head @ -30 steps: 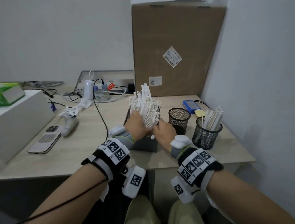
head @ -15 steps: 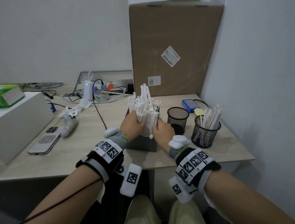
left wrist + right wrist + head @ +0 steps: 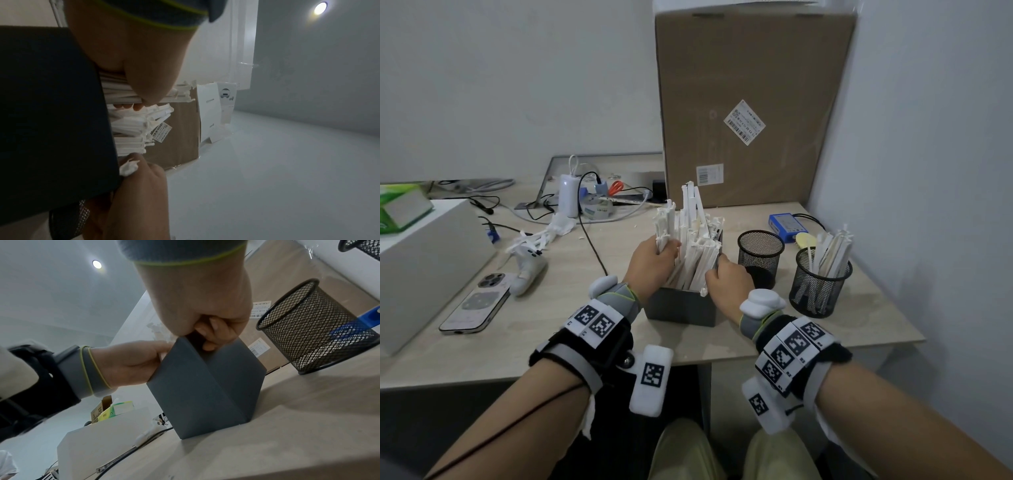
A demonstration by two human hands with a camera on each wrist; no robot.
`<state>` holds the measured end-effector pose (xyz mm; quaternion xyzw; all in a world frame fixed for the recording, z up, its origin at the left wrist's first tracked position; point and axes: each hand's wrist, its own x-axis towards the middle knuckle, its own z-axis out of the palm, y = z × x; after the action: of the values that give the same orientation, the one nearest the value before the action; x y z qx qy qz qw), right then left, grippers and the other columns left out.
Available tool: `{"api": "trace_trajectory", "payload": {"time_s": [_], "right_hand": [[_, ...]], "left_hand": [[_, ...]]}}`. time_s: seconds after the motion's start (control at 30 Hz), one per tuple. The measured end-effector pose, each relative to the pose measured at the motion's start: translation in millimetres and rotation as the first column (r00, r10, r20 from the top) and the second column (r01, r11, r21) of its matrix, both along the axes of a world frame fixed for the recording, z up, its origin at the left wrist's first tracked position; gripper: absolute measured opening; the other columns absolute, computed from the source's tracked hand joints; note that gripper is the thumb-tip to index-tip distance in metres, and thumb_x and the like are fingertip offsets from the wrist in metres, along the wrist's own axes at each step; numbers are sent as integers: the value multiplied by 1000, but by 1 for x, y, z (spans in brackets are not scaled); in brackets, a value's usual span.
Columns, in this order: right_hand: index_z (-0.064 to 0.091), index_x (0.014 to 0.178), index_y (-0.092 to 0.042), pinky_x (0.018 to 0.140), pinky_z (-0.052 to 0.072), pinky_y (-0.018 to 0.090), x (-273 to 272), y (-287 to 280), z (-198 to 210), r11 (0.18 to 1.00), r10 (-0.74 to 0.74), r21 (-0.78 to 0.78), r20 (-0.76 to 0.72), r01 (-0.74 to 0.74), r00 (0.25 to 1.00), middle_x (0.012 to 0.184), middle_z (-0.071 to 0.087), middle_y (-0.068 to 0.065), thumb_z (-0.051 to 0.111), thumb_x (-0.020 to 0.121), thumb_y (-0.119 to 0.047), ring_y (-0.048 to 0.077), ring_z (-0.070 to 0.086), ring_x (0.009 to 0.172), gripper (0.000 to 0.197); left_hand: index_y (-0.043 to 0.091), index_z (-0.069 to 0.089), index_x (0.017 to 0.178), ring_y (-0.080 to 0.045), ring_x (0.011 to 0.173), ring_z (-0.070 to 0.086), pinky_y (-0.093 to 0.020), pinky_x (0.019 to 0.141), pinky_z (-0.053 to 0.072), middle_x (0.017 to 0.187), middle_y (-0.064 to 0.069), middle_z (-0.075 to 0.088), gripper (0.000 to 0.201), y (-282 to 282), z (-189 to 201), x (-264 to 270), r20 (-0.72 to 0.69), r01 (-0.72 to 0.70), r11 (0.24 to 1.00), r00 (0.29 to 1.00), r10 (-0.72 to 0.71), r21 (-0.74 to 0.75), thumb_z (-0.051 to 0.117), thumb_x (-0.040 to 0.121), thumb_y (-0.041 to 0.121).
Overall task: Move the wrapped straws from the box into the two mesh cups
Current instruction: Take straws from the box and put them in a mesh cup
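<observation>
A dark grey square box [image 3: 681, 310] stands on the pale wooden worktop [image 3: 571, 308], packed with white paper-wrapped straws [image 3: 697, 246] that rise well above its rim. A bundle of these straws at the left side of the box is gripped by the left hand [image 3: 650, 265] — its fingers [image 3: 127, 106] are curled round the bundle with the thumb closed over it, as seen in the left wrist view. The right near corner of the box is held by the right hand [image 3: 727, 279], thumb outside the wall and fingers [image 3: 213, 335] hooked over the rim. Just to the right of the box stands a black round mesh cup [image 3: 760, 257] in which no straws can be seen; further right, near the worktop's edge, a second black mesh cup [image 3: 822, 287] is partly filled with upright wrapped straws. A tall brown cardboard carton [image 3: 750, 102] is propped against the wall behind — a blue device [image 3: 786, 222] lies by its foot. At the left, a white smartphone [image 3: 476, 305] lies flat beside a white game controller [image 3: 527, 267].
</observation>
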<state>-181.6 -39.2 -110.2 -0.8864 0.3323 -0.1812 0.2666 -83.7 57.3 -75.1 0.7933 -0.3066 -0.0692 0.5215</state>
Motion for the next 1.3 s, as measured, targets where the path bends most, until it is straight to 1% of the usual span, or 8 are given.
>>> {"api": "trace_trajectory", "payload": {"time_s": [0.27, 0.47, 0.73, 0.87, 0.97, 1.03, 1.13, 1.3], "right_hand": [[52, 99, 1, 64, 35, 32, 1, -2, 4, 999, -5, 36, -19, 6, 1000, 99, 63, 22, 38, 93, -18, 35, 54, 79, 24], [33, 60, -11, 64, 31, 30, 2, -7, 12, 996, -14, 86, -78, 21, 997, 78, 49, 13, 38, 93, -16, 28, 47, 76, 34], [46, 70, -11, 79, 46, 40, -6, -22, 18, 985, 108, 142, -59, -99, 992, 91, 62, 20, 26, 100, -37, 38, 62, 89, 45], [56, 107, -4, 76, 46, 37, -6, -33, 24, 993, 73, 93, -57, -68, 996, 102, 65, 17, 38, 97, -39, 36, 62, 94, 40], [48, 129, -11, 85, 43, 35, -7, -32, 31, 990, 41, -134, 35, -36, 999, 117, 57, 12, 48, 94, -36, 29, 54, 106, 43], [40, 139, -16, 101, 39, 37, -3, -24, 36, 917, 177, -371, 50, -146, 983, 135, 47, 8, 48, 95, -34, 25, 43, 123, 49], [38, 140, -20, 112, 27, 46, 11, -10, 38, 802, 311, -466, -207, -373, 928, 148, 39, 0, 41, 97, -32, 21, 30, 140, 45], [57, 123, -19, 114, 5, 60, 16, -6, 35, 808, 335, -280, -505, -518, 796, 144, 43, -4, 23, 102, -34, 21, 15, 147, 43]], "left_hand": [[9, 62, 83, -15, 76, 54, -27, 72, 44, 80, -1, 63, 26, 2, 4, 4, -99, 1, 982, 995, -20, -188, 45, 98, 23], [20, 58, 77, -14, 65, 50, -37, 74, 45, 68, 0, 53, 26, -2, 22, 19, -214, -95, 922, 977, 13, -377, 45, 98, 25], [20, 56, 78, -11, 64, 47, -28, 72, 44, 66, 1, 50, 22, 1, 54, 36, -230, -102, 848, 973, -23, -520, 47, 98, 24], [20, 55, 76, -13, 64, 47, -33, 76, 43, 66, 0, 50, 25, -2, 53, 35, -197, -65, 888, 980, -30, -455, 45, 99, 26], [20, 55, 76, -13, 64, 47, -34, 77, 44, 66, 0, 51, 26, -4, 52, 30, -174, -55, 894, 984, -26, -445, 45, 99, 26], [20, 55, 76, -13, 64, 48, -35, 77, 44, 66, 0, 51, 25, -6, 52, 28, -174, -53, 894, 984, -28, -444, 45, 98, 26], [20, 56, 77, -13, 63, 48, -35, 76, 42, 65, 0, 51, 25, -8, 50, 28, -178, -33, 894, 983, -53, -447, 45, 98, 26], [20, 57, 76, -12, 64, 49, -32, 76, 43, 66, 1, 52, 24, 0, 56, 35, -211, -57, 855, 975, -63, -515, 47, 98, 24]]}}
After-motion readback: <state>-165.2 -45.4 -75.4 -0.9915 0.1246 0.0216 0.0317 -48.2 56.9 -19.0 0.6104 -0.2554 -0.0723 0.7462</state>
